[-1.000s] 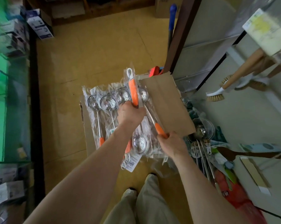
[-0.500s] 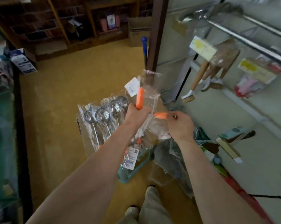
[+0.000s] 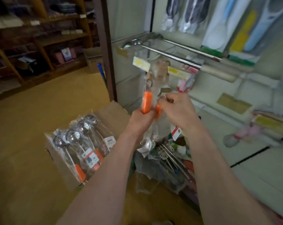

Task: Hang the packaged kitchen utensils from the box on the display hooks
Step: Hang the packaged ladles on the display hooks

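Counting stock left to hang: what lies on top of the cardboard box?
Packaged utensils with round steel heads and orange handles lie fanned across the cardboard box. They cover its opening, so whatever is inside cannot be seen.

Dim indoor light, brighter on the pale wall (image 3: 259,159) to the right; the shelves (image 3: 40,38) at left sit in shadow; motion blur softens everything; edges bend wide-angle.
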A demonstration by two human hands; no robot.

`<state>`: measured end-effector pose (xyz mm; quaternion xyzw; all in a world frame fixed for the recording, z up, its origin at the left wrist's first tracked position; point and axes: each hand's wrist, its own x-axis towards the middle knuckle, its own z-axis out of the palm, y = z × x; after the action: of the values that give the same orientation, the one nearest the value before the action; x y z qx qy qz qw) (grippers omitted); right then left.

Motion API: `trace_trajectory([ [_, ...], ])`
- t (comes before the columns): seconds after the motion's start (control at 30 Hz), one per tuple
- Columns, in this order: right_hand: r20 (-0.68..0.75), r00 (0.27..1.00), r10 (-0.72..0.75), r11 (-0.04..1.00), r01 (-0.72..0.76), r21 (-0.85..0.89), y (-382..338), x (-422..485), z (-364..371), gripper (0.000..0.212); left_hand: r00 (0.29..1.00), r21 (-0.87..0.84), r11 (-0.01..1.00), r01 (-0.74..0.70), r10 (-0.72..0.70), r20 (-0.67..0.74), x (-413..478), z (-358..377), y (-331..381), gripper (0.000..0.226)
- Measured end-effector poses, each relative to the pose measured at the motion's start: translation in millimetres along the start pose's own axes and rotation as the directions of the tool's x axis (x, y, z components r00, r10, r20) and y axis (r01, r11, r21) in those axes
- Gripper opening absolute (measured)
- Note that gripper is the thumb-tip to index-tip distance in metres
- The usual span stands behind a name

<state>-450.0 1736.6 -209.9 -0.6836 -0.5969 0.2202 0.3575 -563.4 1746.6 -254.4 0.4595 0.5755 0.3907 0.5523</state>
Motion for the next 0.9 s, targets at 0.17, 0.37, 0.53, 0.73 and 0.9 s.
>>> trace_trajectory([
  [0.17, -0.115, 0.993, 0.022, 0.991, -0.007, 0.130, 13, -30, -54, 0.019, 0.991, 0.010, 0.996, -0.089, 0.087, 0.104, -36, 47, 12, 0.012],
  [0.37, -0.239, 0.969, 0.068, 0.981, -0.022, 0.191, 54, -84, -132, 0.024, 0.976, -0.071, 0.990, -0.119, 0.130, 0.173, -91, 121, 9, 0.008],
  [0.53, -0.390, 0.915, 0.102, 0.983, -0.034, 0.179, 107, -144, -205, 0.028, 0.960, -0.060, 0.995, -0.084, 0.097, 0.261, -151, 202, -3, 0.018],
  [0.73, -0.671, 0.741, 0.041, 0.998, 0.003, 0.064, 148, -215, -285, 0.017, 0.917, -0.011, 0.993, -0.116, 0.111, 0.384, -225, 278, -5, 0.007],
  [0.9, -0.707, 0.694, 0.133, 0.991, -0.075, 0.113, 173, -269, -337, 0.019, 0.854, 0.014, 0.982, -0.190, 0.158, 0.495, -274, 334, -8, 0.016],
])
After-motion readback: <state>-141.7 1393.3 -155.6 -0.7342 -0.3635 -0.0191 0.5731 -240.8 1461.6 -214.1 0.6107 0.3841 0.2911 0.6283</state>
